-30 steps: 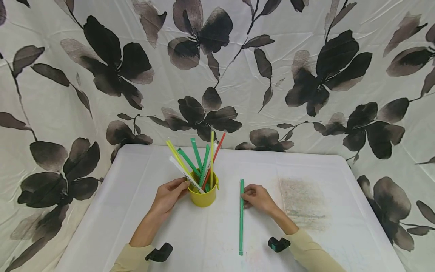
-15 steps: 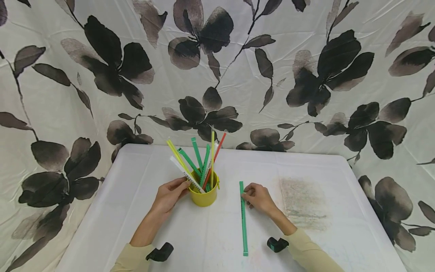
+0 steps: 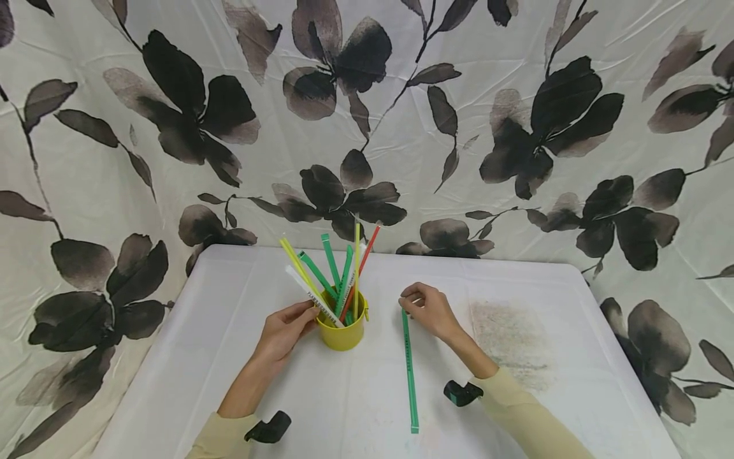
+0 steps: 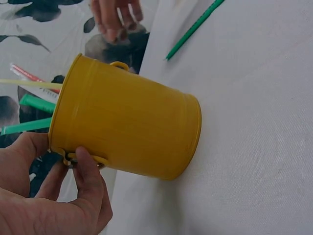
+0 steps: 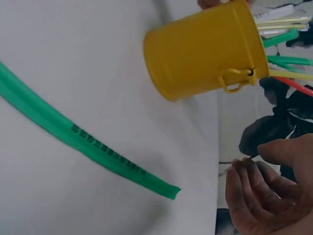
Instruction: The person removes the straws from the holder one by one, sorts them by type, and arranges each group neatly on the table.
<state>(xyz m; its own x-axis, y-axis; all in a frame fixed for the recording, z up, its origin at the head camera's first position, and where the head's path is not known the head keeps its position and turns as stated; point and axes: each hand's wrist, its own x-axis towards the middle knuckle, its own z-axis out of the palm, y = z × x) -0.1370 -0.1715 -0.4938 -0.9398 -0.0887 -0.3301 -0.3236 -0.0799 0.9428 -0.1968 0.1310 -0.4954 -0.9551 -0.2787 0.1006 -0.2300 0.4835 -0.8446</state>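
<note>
My left hand (image 3: 283, 333) pinches the side lug at the rim of a small yellow bucket (image 4: 132, 122), thumb and fingers around the metal loop. Upright on the table, the bucket carries several wrapped straws in green, yellow, white and red. A green wrapped straw (image 3: 410, 382) with dark print lies lengthwise on the white cloth, to the bucket's right. My right hand (image 3: 427, 310) is over its far end, fingers loosely curled. In the right wrist view that hand (image 5: 274, 188) shows apart from the straw, with nothing between thumb and fingers.
A white cloth covers the table (image 3: 321, 408). A brownish smudged patch (image 3: 510, 344) marks it at the right. Behind hangs a floral curtain (image 3: 367, 127). Black wrist cameras (image 3: 269, 427) sit near both sleeves.
The green straw has turned slightly, its near end shifting right. My right hand has let go of it and moved up and away toward the far side. The left hand stays at the bucket.
</note>
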